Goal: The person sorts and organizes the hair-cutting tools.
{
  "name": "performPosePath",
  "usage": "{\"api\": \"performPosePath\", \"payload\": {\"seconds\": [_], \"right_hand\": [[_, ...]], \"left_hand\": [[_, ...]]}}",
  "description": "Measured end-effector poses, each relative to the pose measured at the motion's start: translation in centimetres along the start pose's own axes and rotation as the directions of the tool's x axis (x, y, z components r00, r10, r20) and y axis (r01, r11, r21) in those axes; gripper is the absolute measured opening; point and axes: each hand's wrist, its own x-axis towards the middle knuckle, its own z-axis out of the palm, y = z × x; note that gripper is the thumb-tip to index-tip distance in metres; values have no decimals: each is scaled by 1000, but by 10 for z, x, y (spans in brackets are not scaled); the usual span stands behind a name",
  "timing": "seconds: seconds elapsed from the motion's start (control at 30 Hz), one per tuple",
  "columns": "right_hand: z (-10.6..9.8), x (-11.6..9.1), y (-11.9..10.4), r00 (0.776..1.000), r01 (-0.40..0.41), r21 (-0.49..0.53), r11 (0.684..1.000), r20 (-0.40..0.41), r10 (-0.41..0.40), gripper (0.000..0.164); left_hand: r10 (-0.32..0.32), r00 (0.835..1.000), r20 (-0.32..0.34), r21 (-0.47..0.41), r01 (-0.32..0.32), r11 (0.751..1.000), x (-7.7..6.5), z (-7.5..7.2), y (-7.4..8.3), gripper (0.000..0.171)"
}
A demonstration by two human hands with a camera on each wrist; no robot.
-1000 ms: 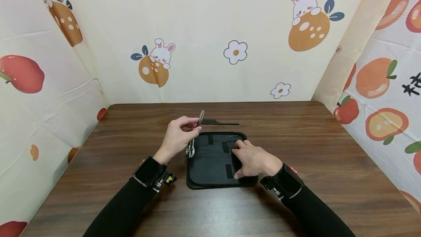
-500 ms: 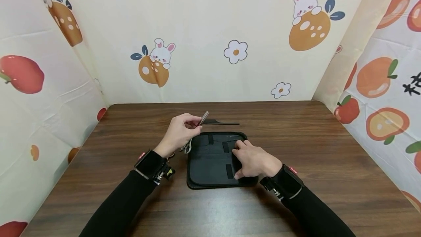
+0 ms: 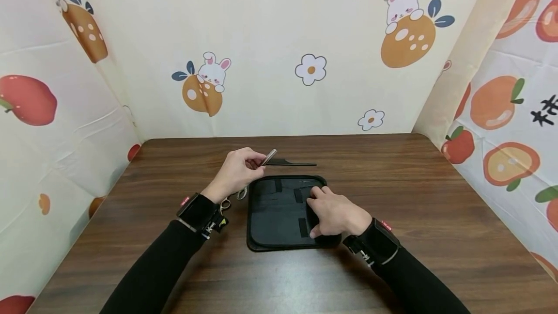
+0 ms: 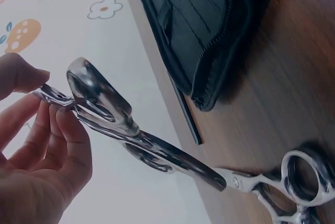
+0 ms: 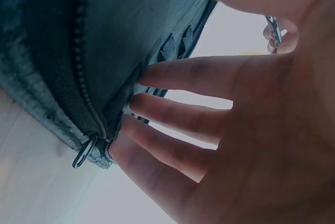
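My left hand (image 3: 241, 166) pinches a pair of shiny metal scissors (image 4: 167, 153) between thumb and fingertips, raised at the far left corner of a black zip case (image 3: 274, 217). Their finger rings hang toward me, and the other end sticks out past the fingers. A second pair of scissors (image 4: 246, 181) lies on the table below this hand, partly hidden by it in the head view. On the right half of the case rests my right hand (image 3: 333, 212), thumb apart and fingertips touching the inside. In the right wrist view its fingers (image 5: 183, 145) are nearly straight beside the zip.
Behind the case lies a black comb (image 3: 289, 163), its toothed end partly covered by the left hand. Straps (image 3: 302, 227) and slots run across the case lining. The wooden table (image 3: 174, 159) meets printed cloth walls at its back and sides.
The left hand has shifted slightly left, taking the scissors' rings off the case edge, and the far end has tipped to the right. The right hand stays on the case.
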Motion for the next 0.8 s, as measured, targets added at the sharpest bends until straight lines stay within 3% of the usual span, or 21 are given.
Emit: {"api": "performPosePath", "payload": {"seconds": [0.23,0.53,0.8], "right_hand": [[0,0,0,1000,1,-2,1000,-1,-1,67],[-1,1,0,1000,-3,-13,1000,0,3,69],[0,0,0,1000,-1,-15,1000,3,1,68]], "left_hand": [[-11,997,70,115,3,993,4,1,-4,19],[32,993,110,202,-54,978,8,-2,-7,21],[24,977,214,318,-93,943,12,-3,-8,15]]}}
